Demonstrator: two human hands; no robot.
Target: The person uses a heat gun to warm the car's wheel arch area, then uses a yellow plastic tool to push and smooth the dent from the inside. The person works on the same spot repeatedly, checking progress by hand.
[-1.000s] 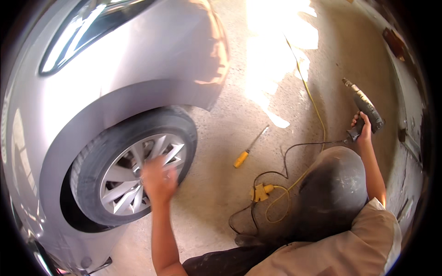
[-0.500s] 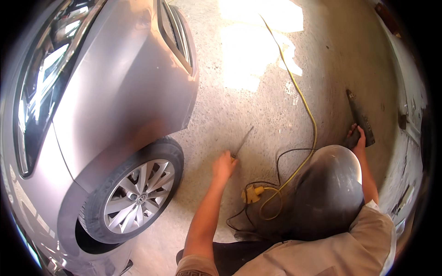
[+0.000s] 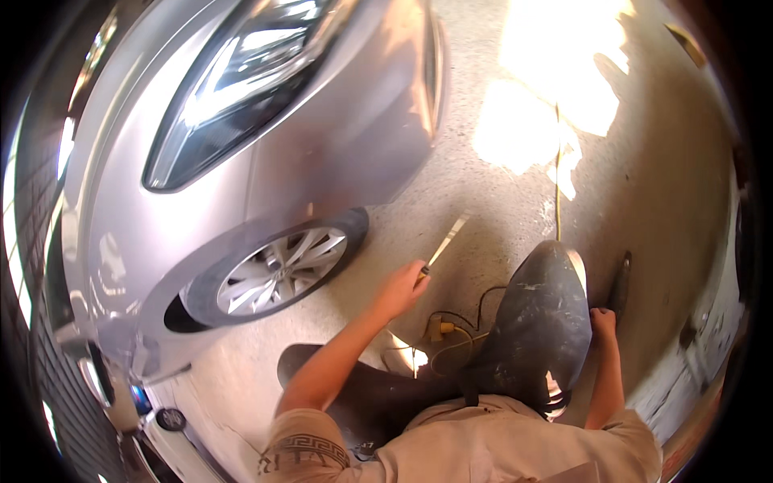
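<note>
My left hand (image 3: 400, 291) is closed round the handle of a putty knife (image 3: 448, 239). Its narrow, flat blade points up and away over the concrete floor, apart from the car. Beside my raised right knee, my right hand (image 3: 603, 319) is closed on a long, dark, tapered tool (image 3: 622, 278) whose kind I cannot make out. Part of this tool is hidden by my hand. To the left stands a silver-grey car (image 3: 201, 217), its front wheel (image 3: 283, 270) nearest my left hand and its headlight (image 3: 233, 88) farther up.
A yellow cable (image 3: 558, 201) runs along the floor to a yellow connector (image 3: 439, 328) with a black cord, between my legs. Bright sunlight patches (image 3: 539, 113) lie on the floor ahead. A pale, worn surface (image 3: 684, 386) borders the right side. Another car (image 3: 173, 443) stands at lower left.
The view has swung left, bringing the headlight and another car into sight. The putty knife has turned, so its blade catches the light. Both hands keep their tools.
</note>
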